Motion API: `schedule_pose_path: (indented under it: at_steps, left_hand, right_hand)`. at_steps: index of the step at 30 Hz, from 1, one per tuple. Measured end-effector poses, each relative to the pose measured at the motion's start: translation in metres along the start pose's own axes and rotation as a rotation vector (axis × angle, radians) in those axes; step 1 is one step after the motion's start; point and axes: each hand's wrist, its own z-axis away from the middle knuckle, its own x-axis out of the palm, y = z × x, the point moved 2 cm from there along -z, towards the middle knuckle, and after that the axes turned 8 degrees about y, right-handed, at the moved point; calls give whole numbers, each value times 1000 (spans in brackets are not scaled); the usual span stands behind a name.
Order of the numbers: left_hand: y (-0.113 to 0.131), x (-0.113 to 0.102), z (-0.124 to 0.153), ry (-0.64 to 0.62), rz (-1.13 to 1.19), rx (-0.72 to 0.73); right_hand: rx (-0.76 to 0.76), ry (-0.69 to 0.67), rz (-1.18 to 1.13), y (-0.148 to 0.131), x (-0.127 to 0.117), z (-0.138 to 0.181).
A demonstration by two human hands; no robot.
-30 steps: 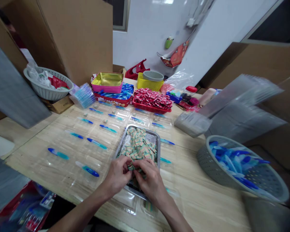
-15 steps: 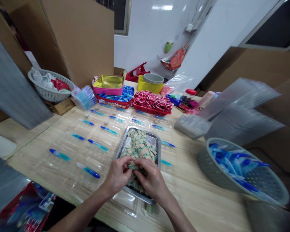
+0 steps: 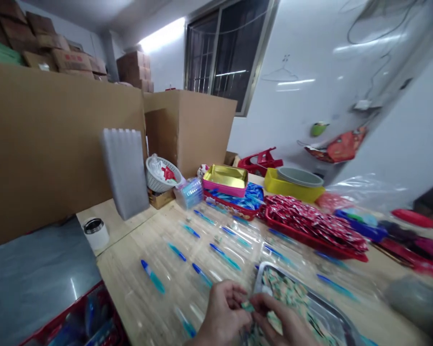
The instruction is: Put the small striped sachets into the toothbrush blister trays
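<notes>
My left hand (image 3: 225,310) and my right hand (image 3: 283,319) meet at the bottom of the view, at the left edge of a metal tray (image 3: 337,313). Their thumbs and fingers are pinched together. A small greenish piece (image 3: 246,306) shows between the fingertips, partly hidden; which hand grips it more is unclear. The tray holds a heap of small green-and-tan pieces (image 3: 286,288). Around it, clear plastic blister trays (image 3: 250,247) lie spread on the table, with slim blue-and-teal items (image 3: 224,256) in their hollows.
Behind stand a red tray of shiny red packets (image 3: 310,218), a pink-and-gold tin (image 3: 225,180) and a yellow basket (image 3: 292,186). At left are a white cup (image 3: 96,234), a stack of translucent trays (image 3: 126,173) and a pale basket (image 3: 160,175). Cardboard (image 3: 57,144) borders the table.
The view has swung left and up, so the tray and both hands now appear lower and further right. My hands have shifted to the tray's left edge, still pinched together.
</notes>
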Motion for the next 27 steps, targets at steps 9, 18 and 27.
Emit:
schedule_pose_path:
  at_steps: [9, 18, 27]
  left_hand:
    - [78, -106, -58, 227, 185, 96]
    - [60, -171, -60, 310, 202, 63]
    - [61, -185, -53, 314, 225, 20]
  right_hand:
    - [131, -202, -409, -33, 110, -156]
    - [63, -382, 44, -31, 227, -266]
    - [-98, -372, 413, -49, 242, -259]
